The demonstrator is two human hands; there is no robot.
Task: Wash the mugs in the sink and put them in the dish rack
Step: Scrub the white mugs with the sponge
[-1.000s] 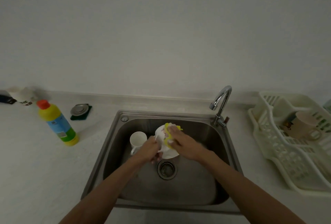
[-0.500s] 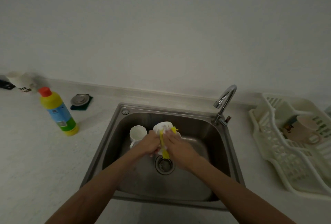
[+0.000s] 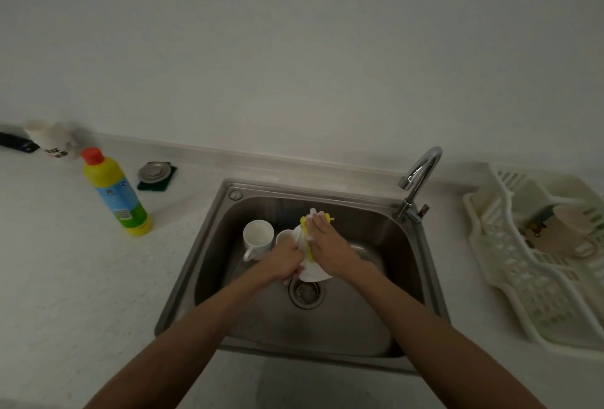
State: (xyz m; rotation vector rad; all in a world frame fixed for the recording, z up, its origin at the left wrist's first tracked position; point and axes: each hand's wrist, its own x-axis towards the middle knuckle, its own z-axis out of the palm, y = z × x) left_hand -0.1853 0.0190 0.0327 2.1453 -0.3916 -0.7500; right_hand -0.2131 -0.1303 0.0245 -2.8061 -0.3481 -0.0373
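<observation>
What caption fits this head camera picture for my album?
Left hand holds a white mug in the sink; right hand presses a yellow sponge against it.

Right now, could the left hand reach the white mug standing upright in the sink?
Probably yes: the upright mug stands close to the left hand, its top uncovered. But that hand grips the mug being washed, so it would have to let go first.

Left hand (image 3: pixel 286 260) grips a mug (image 3: pixel 312 273); right hand (image 3: pixel 328 245) presses a sponge (image 3: pixel 304 222) against it; a second mug (image 3: pixel 258 235) stands just left of the fingers.
</observation>
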